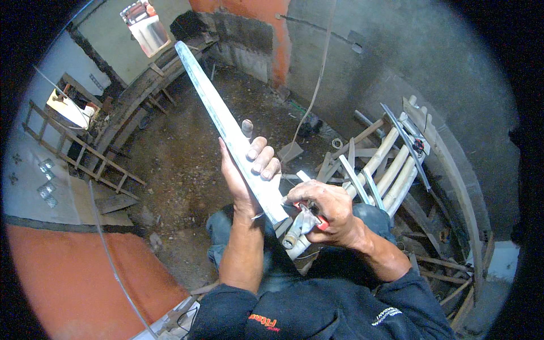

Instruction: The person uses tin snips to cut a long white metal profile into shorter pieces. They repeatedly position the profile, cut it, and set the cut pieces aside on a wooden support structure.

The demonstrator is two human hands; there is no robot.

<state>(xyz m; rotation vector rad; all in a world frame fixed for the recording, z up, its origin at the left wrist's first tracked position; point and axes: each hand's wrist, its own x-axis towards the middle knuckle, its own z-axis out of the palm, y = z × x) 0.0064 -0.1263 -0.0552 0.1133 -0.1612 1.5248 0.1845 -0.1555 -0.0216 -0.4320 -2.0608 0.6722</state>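
Observation:
My left hand point(249, 175) is closed around a long, pale metal strip point(218, 113), with the fingers wrapped over its right side. The strip slants from near my lap up toward the far left. At its near end, my right hand point(324, 207) grips a red-handled metal hand tool point(306, 220). My fingers hide much of the tool, so its exact kind does not show. The tool sits right beside the strip's edge; whether they touch I cannot tell.
Pale poles point(385, 164) stand beside me on the right, with metal strips point(352, 177) lying across them. A wooden ladder point(85, 153) leans at the left. Rubble covers the floor point(187, 136) far below. A cable point(320, 79) hangs ahead, and a bright lamp point(152, 35) shines at the far left.

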